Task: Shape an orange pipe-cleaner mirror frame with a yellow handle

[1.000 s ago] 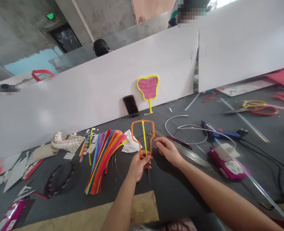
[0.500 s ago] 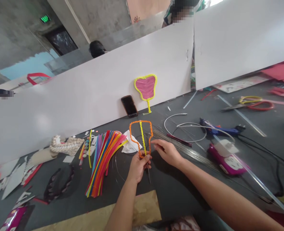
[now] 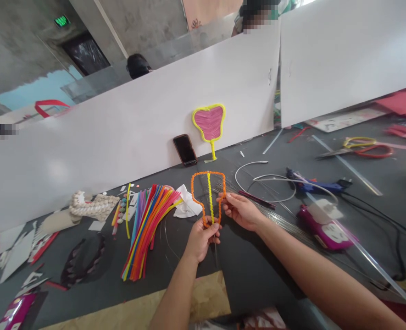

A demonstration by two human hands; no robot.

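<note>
A fan-shaped frame of twisted orange pipe cleaner [image 3: 192, 185], with a yellow twisted pipe cleaner [image 3: 210, 195] down its middle, is held upright above the table. My left hand [image 3: 203, 236] is closed around its narrow base, and a thin wire stem pokes out below. My right hand [image 3: 240, 210] pinches the frame's right side near the bend. Behind it, a finished-looking pink fan with a yellow edge [image 3: 209, 123] leans on the white panel, beside a phone [image 3: 185, 150]. To the left lies a bundle of colourful pipe cleaners [image 3: 151, 229].
Right of my hands lie thin metal wires [image 3: 281, 220], a white cable [image 3: 237, 176], a blue glue gun [image 3: 318, 184], a purple power strip [image 3: 323, 229] and scissors [image 3: 357, 149]. A dark braided band [image 3: 82, 263] lies left. People sit beyond the white panel [image 3: 120, 133].
My right hand has closed onto the frame's right side; before, it was just apart from it. The orange frame and my left hand have shifted slightly right.
</note>
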